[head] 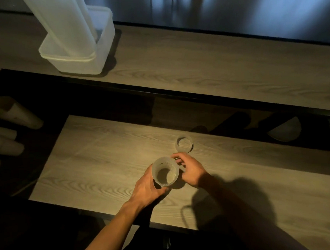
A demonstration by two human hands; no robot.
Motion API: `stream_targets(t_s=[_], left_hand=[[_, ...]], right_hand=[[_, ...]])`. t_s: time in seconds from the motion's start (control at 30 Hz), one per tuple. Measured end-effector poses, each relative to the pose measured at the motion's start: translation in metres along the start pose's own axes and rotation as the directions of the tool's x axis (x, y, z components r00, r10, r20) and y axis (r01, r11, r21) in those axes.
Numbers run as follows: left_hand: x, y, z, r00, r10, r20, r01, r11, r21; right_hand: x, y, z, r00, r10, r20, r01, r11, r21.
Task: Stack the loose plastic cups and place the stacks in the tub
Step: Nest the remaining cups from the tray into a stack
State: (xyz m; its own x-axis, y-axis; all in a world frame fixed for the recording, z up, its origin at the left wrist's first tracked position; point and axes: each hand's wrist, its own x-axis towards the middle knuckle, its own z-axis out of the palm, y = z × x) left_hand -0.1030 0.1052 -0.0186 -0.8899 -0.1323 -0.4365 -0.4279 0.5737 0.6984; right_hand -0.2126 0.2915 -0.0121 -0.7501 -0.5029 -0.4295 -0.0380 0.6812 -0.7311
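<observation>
**Cup stack in hand, near tabletop**

Left hand [149, 188] grasps the cup stack [165, 174] round its side, mouth tilted up toward the camera, above the near tabletop [95, 156]. Right hand [191, 170] is at the stack's right rim with fingers curled (whether it grips cannot be told). A single loose cup [184, 144] stands upright just beyond the hands. The tub [104, 50] sits far left on the farther wooden surface, with tall stacks [67, 25] leaning in it. More cups [16, 114] lie on their sides at the left edge.
</observation>
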Motion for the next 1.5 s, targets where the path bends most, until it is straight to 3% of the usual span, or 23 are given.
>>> stream_targets(t_s=[0.13, 0.3, 0.47, 0.53, 0.63, 0.73, 0.87, 0.93, 1.03, 1.2, 1.37, 1.5], left_hand=[[0.006, -0.004, -0.011, 0.995, 0.039, 0.09, -0.045, 0.997, 0.067], [0.024, -0.01, -0.026, 0.994, 0.055, 0.094, -0.063, 0.995, 0.076], [0.054, -0.008, -0.042, 0.997, 0.059, 0.053, -0.06, 0.998, 0.022], [0.065, -0.003, -0.047, 0.997, 0.07, 0.024, -0.07, 0.998, -0.006], [0.081, 0.014, -0.055, 0.987, 0.163, -0.004, -0.163, 0.987, 0.011], [0.091, 0.029, -0.058, 0.978, 0.206, 0.025, -0.206, 0.978, -0.01], [0.099, 0.036, -0.053, 0.981, 0.187, 0.044, -0.186, 0.982, -0.024], [0.101, 0.036, -0.052, 0.973, 0.229, 0.033, -0.23, 0.972, 0.044], [0.106, 0.035, -0.049, 0.958, 0.287, -0.007, -0.284, 0.949, 0.137], [0.109, 0.033, -0.044, 0.979, 0.18, 0.094, -0.188, 0.979, 0.081], [0.095, 0.025, -0.042, 0.979, 0.145, 0.143, -0.149, 0.989, 0.018], [0.084, 0.011, -0.045, 0.987, 0.096, 0.127, -0.091, 0.995, -0.041]], right_hand=[[0.018, -0.007, -0.026, 0.952, -0.003, -0.306, -0.053, 0.983, -0.175], [0.049, -0.011, -0.023, 0.964, 0.025, -0.263, -0.132, 0.908, -0.397], [0.064, -0.02, -0.022, 0.957, 0.003, -0.289, -0.124, 0.908, -0.401], [0.064, -0.023, -0.023, 0.957, 0.047, -0.286, -0.118, 0.964, -0.237], [0.067, -0.025, -0.023, 0.975, 0.129, -0.18, -0.088, 0.971, 0.22], [0.071, -0.021, -0.019, 0.967, 0.233, -0.098, -0.149, 0.84, 0.522], [0.07, -0.018, -0.014, 0.939, 0.34, 0.052, -0.265, 0.619, 0.739], [0.065, -0.02, -0.012, 0.935, 0.349, 0.058, -0.259, 0.564, 0.784], [0.058, -0.011, -0.004, 0.951, 0.288, -0.11, -0.144, 0.73, 0.669], [0.061, 0.004, 0.0, 0.938, 0.155, -0.312, -0.073, 0.963, 0.258], [0.073, -0.003, 0.003, 0.951, 0.072, -0.3, -0.125, 0.979, -0.162], [0.074, -0.011, 0.003, 0.926, 0.071, -0.371, -0.184, 0.942, -0.28]])
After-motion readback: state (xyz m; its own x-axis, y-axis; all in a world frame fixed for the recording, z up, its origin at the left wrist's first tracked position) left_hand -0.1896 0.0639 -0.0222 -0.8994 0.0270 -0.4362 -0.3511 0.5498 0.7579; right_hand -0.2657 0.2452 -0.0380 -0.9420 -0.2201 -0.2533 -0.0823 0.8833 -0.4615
